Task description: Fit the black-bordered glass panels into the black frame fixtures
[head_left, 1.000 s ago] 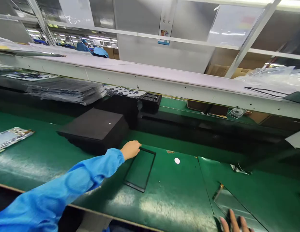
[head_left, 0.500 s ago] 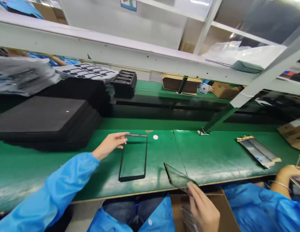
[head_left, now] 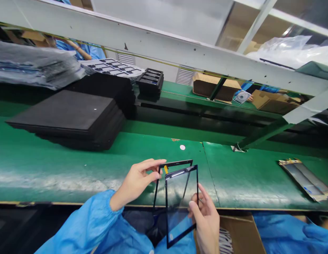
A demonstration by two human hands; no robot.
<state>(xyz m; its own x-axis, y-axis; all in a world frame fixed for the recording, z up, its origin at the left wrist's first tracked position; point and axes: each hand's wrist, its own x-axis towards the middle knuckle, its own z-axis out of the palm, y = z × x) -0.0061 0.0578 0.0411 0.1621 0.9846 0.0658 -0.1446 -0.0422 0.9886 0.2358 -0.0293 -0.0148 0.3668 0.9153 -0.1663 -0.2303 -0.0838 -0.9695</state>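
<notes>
My left hand [head_left: 139, 180] pinches the upper left corner of a thin black rectangular frame [head_left: 177, 163], raised at the bench's front edge. Whether clear glass fills this frame I cannot tell. A clear touch panel [head_left: 180, 208] with a black border is gripped at its right edge by my right hand [head_left: 206, 217], thumb in front and fingers behind. It stands upright in front of the frame and overlaps much of it. A small orange flex tab [head_left: 166, 169] shows by the panel's upper left corner. Whether panel and frame touch is unclear.
Black foam sheets [head_left: 74, 109] are stacked at left on the green bench [head_left: 121, 155]. Several silvery panels [head_left: 305, 178] lie at right. An open cardboard box [head_left: 240, 233] stands below the edge, beside a person's blue sleeve [head_left: 275, 229]. A slanted post [head_left: 267, 132] rises at right.
My left hand has lifted the black frame off the bench and drawn it closer. My right hand has raised the touch panel, turned it upright and brought it left, in front of the frame.
</notes>
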